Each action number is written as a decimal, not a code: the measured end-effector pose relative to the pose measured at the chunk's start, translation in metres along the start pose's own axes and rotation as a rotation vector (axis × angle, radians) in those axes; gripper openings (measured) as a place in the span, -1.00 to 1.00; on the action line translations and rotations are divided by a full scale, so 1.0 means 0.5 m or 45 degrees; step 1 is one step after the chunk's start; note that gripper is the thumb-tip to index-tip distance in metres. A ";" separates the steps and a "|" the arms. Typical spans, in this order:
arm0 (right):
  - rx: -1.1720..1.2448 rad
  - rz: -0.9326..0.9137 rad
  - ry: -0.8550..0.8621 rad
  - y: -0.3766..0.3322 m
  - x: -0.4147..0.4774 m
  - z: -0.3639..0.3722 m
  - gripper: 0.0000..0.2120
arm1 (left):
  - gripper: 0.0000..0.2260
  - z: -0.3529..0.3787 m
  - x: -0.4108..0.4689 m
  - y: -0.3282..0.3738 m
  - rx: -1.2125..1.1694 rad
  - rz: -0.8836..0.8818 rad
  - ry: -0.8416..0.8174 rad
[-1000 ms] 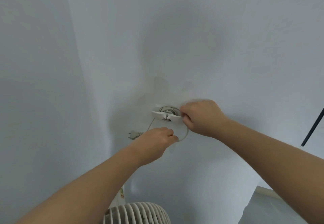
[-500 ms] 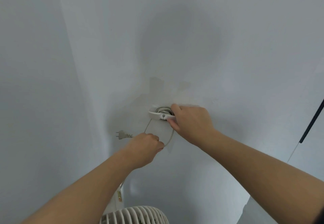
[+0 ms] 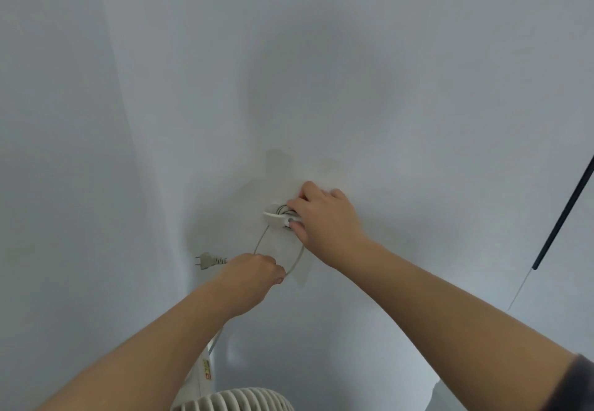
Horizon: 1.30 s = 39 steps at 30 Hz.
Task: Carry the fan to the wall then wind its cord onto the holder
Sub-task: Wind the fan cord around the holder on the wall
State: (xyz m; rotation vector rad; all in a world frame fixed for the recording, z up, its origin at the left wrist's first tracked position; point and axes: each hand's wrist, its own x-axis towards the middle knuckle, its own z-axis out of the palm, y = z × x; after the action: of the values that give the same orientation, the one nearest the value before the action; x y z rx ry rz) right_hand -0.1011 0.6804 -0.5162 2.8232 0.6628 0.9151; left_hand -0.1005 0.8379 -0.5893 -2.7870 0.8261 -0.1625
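A white cord holder [image 3: 275, 217] is fixed to the pale wall [image 3: 385, 89], with turns of grey-white cord [image 3: 284, 208] wound behind it. My right hand [image 3: 324, 221] grips the holder's right side, thumb under it and fingers on the wound cord. A loop of cord [image 3: 297, 258] hangs below the holder. My left hand [image 3: 254, 274] is closed on that loop near its end. The plug [image 3: 207, 260] sticks out to the left of my left hand. The white fan [image 3: 234, 399] shows its grille at the bottom edge.
A wall corner [image 3: 148, 185] runs down the left side. A thin black rod [image 3: 562, 214] leans at the far right. The fan's white stand with a small label [image 3: 205, 372] rises below my left forearm.
My right hand has slid up over the top of the holder. My left hand has drawn the cord loop and plug slightly down and left.
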 end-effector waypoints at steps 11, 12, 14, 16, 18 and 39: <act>-0.084 0.156 0.004 -0.040 0.017 -0.015 -0.75 | -0.72 0.028 -0.016 -0.036 -0.483 -0.521 0.158; -0.086 0.144 0.008 -0.043 0.017 -0.016 -0.72 | -0.69 0.032 -0.018 -0.038 -0.553 -0.559 0.182; -0.079 0.108 -0.010 -0.047 0.015 -0.020 -0.69 | -0.61 0.035 -0.020 -0.041 -0.646 -0.634 0.228; -0.073 0.086 -0.031 -0.050 0.014 -0.023 -0.68 | -0.58 0.030 -0.022 -0.044 -0.679 -0.695 0.263; -0.072 0.069 -0.021 -0.048 0.017 -0.020 -0.68 | -0.58 0.025 -0.023 -0.046 -0.675 -0.730 0.325; 0.043 0.122 -0.027 -0.035 0.020 -0.033 -0.78 | -0.61 -0.024 0.013 -0.105 -1.099 -1.150 0.628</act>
State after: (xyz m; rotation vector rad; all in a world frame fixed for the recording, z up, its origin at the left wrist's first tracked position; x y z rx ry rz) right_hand -0.1100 0.6997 -0.5016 2.9128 0.5504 0.8953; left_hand -0.0697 0.8747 -0.5644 -3.7885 -0.5454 -0.8296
